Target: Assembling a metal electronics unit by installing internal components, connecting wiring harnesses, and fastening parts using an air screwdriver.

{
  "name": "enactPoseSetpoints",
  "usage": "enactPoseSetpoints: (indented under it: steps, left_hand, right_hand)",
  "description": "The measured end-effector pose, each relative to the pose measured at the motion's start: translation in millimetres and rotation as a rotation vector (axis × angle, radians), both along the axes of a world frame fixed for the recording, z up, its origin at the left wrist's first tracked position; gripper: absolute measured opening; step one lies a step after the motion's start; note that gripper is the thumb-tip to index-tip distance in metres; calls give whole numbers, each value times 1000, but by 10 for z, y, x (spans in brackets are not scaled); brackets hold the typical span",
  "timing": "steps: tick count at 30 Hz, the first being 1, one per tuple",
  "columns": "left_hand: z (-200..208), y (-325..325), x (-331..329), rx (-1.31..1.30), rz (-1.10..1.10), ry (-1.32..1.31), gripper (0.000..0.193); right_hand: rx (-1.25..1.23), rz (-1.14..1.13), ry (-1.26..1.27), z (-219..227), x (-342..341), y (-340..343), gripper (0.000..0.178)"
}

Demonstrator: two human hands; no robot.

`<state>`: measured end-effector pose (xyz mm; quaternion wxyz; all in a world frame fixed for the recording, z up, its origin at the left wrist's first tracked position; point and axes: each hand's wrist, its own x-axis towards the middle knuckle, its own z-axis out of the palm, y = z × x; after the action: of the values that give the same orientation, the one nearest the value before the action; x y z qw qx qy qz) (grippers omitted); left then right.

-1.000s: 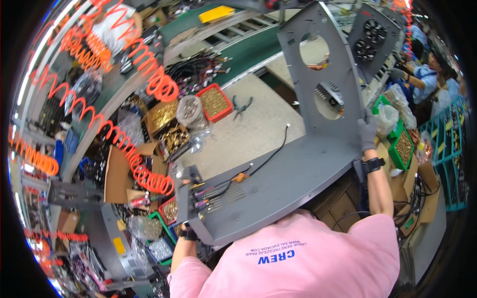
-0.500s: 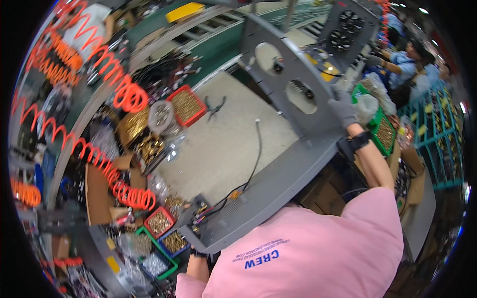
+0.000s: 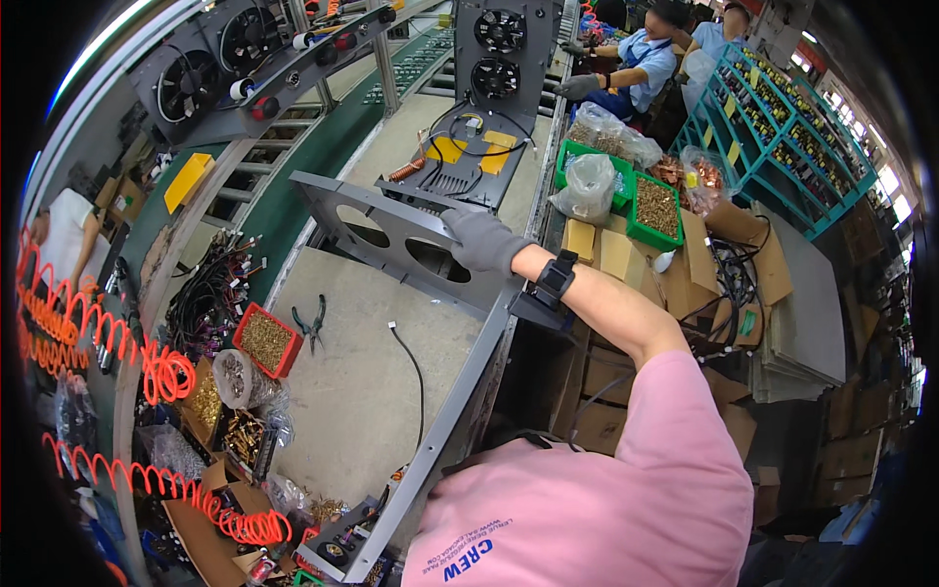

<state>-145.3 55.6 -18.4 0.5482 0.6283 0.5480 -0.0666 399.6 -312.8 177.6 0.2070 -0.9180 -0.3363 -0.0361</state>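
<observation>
A grey bent-metal housing [image 3: 453, 406] lies along the near side of the workbench, its long side running toward me. Its far end panel [image 3: 347, 203] has two large oval holes. My right hand [image 3: 481, 241], in a grey glove with a black band at the wrist, is closed over the top edge of that end panel. At the near end of the housing sits a dark round part [image 3: 335, 555] with wires. A black cable [image 3: 415, 367] lies on the bench inside the housing. My left hand is out of sight.
Black-handled pliers [image 3: 310, 321] lie beside a red bin of small brass-coloured parts [image 3: 265, 340]. Orange coiled hoses [image 3: 176, 374] hang at left. A similar housing with fans [image 3: 499, 78] stands ahead. Green bins [image 3: 653, 210] and cartons line the right; co-workers stand beyond.
My view has swung to the right. The housing now shows its long side more edge-on, and its holed panel sits lower and more tilted. My right hand stays on the panel; my left wrist has gone from view.
</observation>
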Motion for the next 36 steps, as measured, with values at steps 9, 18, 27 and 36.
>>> enactPoseSetpoints:
  steps: [9, 18, 27, 36]
  left_hand:
    - [1707, 630, 1585, 494, -794, -68, 31]
    - [1667, -1124, 3942, 353, -1675, -300, 30]
    - [703, -1652, 4273, -40, -2260, -132, 47]
    - [326, -1462, 4043, 187, -2228, 500, 49]
  right_hand:
    - [471, -236, 167, -75, -438, -392, 35]
    - [641, -282, 164, -258, -682, -566, 41]
    - [422, -259, 423, -971, -1315, -2153, 44]
    - [41, -235, 683, -1254, -1221, -3529, 34]
